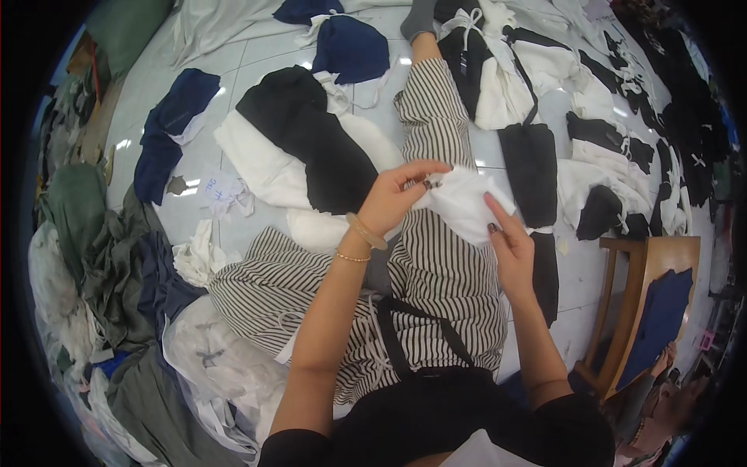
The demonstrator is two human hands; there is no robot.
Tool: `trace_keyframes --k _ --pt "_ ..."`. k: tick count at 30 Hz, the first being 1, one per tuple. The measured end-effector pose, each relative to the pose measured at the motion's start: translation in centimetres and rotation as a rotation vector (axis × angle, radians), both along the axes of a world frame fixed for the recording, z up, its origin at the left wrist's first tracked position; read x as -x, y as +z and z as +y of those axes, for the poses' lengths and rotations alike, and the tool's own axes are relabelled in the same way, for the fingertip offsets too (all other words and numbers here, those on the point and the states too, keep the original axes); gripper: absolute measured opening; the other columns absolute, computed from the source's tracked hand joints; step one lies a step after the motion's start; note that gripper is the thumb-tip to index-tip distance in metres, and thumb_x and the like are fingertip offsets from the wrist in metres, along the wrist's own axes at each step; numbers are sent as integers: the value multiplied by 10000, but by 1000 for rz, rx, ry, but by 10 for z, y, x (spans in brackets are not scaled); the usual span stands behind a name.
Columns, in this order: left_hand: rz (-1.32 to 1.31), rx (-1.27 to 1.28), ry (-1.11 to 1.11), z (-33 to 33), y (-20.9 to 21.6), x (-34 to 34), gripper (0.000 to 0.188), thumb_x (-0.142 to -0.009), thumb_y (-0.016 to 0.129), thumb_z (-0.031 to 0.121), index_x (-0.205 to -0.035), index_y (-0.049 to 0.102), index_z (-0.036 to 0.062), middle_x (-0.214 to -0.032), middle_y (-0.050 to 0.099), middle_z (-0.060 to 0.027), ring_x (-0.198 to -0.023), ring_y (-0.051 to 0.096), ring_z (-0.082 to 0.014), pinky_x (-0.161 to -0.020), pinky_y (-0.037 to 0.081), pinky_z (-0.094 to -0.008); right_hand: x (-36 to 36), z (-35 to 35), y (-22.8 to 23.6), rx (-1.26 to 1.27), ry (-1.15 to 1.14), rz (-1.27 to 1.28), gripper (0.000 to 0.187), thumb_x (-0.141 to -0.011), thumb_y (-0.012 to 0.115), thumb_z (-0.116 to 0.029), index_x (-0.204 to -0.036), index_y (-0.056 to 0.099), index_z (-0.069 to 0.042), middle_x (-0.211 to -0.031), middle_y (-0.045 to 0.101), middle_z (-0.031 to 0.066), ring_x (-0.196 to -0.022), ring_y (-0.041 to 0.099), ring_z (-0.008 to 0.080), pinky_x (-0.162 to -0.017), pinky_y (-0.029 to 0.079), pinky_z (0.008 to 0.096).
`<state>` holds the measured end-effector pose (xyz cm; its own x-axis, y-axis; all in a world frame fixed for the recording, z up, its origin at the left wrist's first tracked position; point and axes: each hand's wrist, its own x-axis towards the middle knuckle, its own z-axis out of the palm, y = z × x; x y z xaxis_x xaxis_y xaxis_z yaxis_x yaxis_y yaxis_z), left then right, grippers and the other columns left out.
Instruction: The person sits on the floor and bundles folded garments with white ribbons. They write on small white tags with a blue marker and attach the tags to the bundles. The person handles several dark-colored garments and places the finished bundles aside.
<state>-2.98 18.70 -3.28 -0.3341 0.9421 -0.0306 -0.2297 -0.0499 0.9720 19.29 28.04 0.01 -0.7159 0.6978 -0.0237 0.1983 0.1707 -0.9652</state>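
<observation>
A small, thin white cloth piece (464,208) is held up between my two hands, above my outstretched leg in striped trousers. My left hand (395,199), with bracelets at the wrist, pinches the cloth at its left edge. On the other side, my right hand (510,243) grips the right edge between thumb and fingers. Dark nails show on both hands. Just beyond my left hand, a folded black fabric bundle (299,124) lies over white fabric (261,159) on the tiled floor. Another black folded bundle (531,167) lies to the right of my leg.
Navy fabric bundles (173,128) lie at the far left. Loose green and grey cloth (117,265) and clear plastic (222,350) heap along the left. Many black and white bundles (599,163) cover the right side. A wooden stool (675,253) with navy cloth stands near a co-worker's hand (664,359).
</observation>
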Motion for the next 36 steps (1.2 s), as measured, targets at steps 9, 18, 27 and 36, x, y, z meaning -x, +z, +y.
trace_keyframes --k 9,18,27,36 --pt "517 158 86 33 -29 1 291 -840 634 -41 -1109 668 65 -1136 573 -29 -772 542 -115 -752 473 -245 -17 -47 -27 669 -28 -61 729 -888 432 121 -1552 181 -43 -1454 284 196 -920 680 194 -736 550 259" --pt "912 171 520 1 -22 -60 253 -806 681 103 -1057 664 72 -1150 588 -76 -1116 533 -266 -918 418 -368 -88 78 -91 -18 -466 -643 323 -922 568 -283 -956 675 20 -710 674 97 -579 663 184 -510 485 308" --pt "1022 258 220 -34 -25 -90 696 -790 745 361 -1369 493 69 -1453 449 -126 -1335 407 -330 -1099 289 -476 -146 58 -155 -53 -107 -1322 471 -795 728 -415 -983 673 13 -992 693 231 -957 668 425 -808 536 481" --pt "498 156 119 -37 43 -132 450 -861 703 205 -1239 554 11 -1152 626 -187 -1067 615 -340 -904 479 -390 -31 38 53 170 -205 -11 115 -911 652 -116 -855 574 -54 -659 465 -62 -534 360 -3 -474 241 179"
